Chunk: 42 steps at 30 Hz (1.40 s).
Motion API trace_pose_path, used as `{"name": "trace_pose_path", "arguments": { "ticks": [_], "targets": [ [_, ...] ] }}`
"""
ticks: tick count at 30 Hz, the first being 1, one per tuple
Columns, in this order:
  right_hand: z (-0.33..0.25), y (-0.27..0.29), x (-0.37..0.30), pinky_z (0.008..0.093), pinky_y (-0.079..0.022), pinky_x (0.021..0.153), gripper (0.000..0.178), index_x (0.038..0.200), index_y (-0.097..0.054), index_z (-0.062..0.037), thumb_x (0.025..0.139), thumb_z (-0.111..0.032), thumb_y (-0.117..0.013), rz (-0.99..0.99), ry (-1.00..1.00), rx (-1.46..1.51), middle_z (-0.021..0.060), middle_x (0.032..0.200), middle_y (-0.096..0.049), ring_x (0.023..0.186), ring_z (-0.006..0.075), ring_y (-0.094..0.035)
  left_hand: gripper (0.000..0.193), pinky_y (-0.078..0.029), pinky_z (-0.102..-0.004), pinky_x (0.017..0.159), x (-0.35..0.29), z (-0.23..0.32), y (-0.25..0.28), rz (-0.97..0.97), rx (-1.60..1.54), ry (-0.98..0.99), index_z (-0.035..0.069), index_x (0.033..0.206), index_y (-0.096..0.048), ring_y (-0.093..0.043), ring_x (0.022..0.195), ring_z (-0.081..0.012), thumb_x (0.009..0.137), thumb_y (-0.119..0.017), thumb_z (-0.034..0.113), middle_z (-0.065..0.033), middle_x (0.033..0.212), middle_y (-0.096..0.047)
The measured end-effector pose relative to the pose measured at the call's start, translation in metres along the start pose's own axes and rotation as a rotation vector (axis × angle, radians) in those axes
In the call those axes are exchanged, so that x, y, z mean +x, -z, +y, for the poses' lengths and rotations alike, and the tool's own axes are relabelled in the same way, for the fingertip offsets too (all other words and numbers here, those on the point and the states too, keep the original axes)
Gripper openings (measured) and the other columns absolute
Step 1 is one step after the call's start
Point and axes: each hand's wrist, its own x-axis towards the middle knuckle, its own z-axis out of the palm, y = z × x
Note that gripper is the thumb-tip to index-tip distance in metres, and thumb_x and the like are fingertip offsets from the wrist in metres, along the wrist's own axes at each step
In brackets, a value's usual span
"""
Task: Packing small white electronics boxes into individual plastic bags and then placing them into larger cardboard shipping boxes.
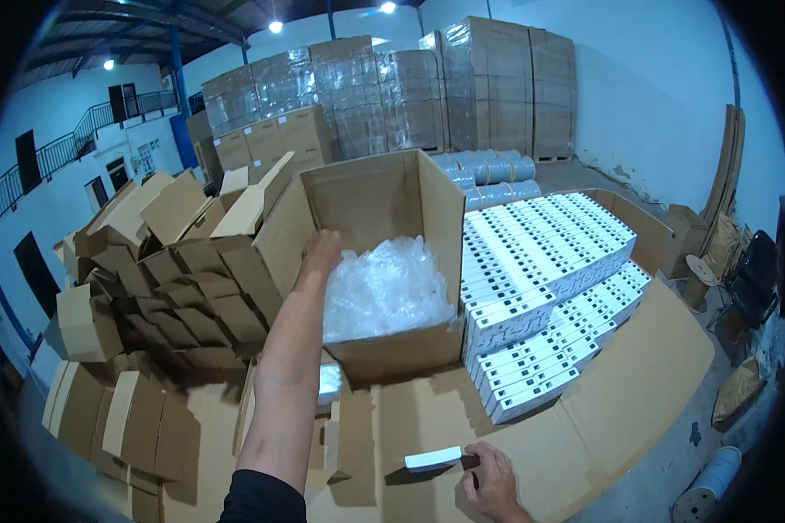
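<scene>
Bench [628, 375] topped with brown cardboard, big open carton [392, 356] on it toward the back edge. Clear plastic bags [384, 288] heaped inside the carton, crumpled, well below its rim. Left hand [323, 247] reaches far forward, bare arm crossing the carton's near left corner; hand curled beside the left wall, just left of the bags. Its fingertips are hidden; cannot tell whether they hold anything. Right hand [494, 485] low, near the front edge of the bench, fingers bent, thumb set apart from them with a narrow gap. Its fingertips sit at the right end of a slim white box [433, 459], which lies crosswise near that same front edge; cannot tell whether it is gripped or only touched. Right of the carton: stacked white boxes [519, 375], packed in close rows, rising in steps toward the back, dark marks along their faces. Between left forearm and right hand, small brown carton [353, 436], flaps up; something white and shiny [329, 383] behind it. Along the left side of the bench, many brown cartons [227, 305], piled and leaning. Beyond the back edge, blue-grey rolls [493, 166] and tall film-wrapped stacks [349, 96].
</scene>
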Motion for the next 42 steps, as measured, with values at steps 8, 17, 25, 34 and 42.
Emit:
{"name": "trace_pose_path", "arguments": {
  "ticks": [8, 17, 25, 34, 42],
  "targets": [
    [-0.004, 0.002, -0.001, 0.0469, -0.043, 0.105, 0.048, 0.123, -0.058, -0.006, 0.076, -0.008, -0.066, 0.02, -0.006, 0.001, 0.0148, 0.119, -0.063, 0.12, 0.0354, -0.057, 0.015, -0.056, -0.0511, 0.076, 0.009, 0.009, 0.048, 0.503, -0.414, 0.107, -0.001, 0.093, -0.073, -0.069, 0.088, -0.046, 0.085, -0.072, 0.012, -0.028, 0.089, -0.07],
    [0.018, -0.009, -0.007, 0.045, -0.05, 0.096, 0.04, 0.118, -0.058, -0.0037, 0.078, -0.005, -0.064, 0.048, -0.031, 0.131, 0.0178, 0.113, -0.065, 0.107, 0.0376, -0.063, 0.012, -0.061, -0.0312, 0.084, -0.129, 0.108, 0.173, 0.397, -1.397, 0.151, 0.0, 0.107, -0.068, -0.065, 0.093, -0.0128, 0.099, -0.062, 0.006, -0.0037, 0.101, -0.068],
    [-0.009, 0.019, -0.021, 0.0338, -0.054, 0.09, 0.037, 0.127, -0.054, -0.0022, 0.093, -0.011, -0.066, 0.193, -0.186, 0.761, 0.0091, 0.119, -0.061, 0.106, 0.0182, -0.062, 0.014, -0.057, -0.0323, 0.091, -0.395, 0.198, 0.15, 0.113, -1.626, 0.331, -0.003, 0.111, -0.063, -0.064, 0.098, -0.0132, 0.098, -0.063, 0.003, -0.0055, 0.104, -0.066],
    [-0.042, -0.014, -0.065, 0.0254, -0.052, 0.059, 0.031, 0.116, -0.06, -0.0027, 0.09, -0.012, -0.075, -0.151, -0.338, 0.748, 0.0058, 0.091, -0.067, 0.069, 0.01, -0.063, 0.014, -0.057, -0.0299, 0.085, -0.504, 0.238, 0.091, -0.291, -1.784, 0.53, 0.0, 0.115, -0.06, -0.064, 0.098, -0.0123, 0.101, -0.059, 0.005, -0.0057, 0.107, -0.065],
    [-0.043, -0.019, -0.079, 0.0238, -0.052, 0.063, 0.01, 0.103, -0.064, 0.0039, 0.095, -0.002, -0.066, -0.078, -0.3, 0.715, 0.0032, 0.083, -0.066, 0.072, 0.0066, -0.061, 0.02, -0.051, -0.0291, 0.081, -0.509, 0.255, 0.056, 0.065, -1.913, 0.872, 0.0, 0.12, -0.058, -0.06, 0.098, -0.0118, 0.107, -0.05, 0.013, -0.0054, 0.109, -0.064]
  ]
}}
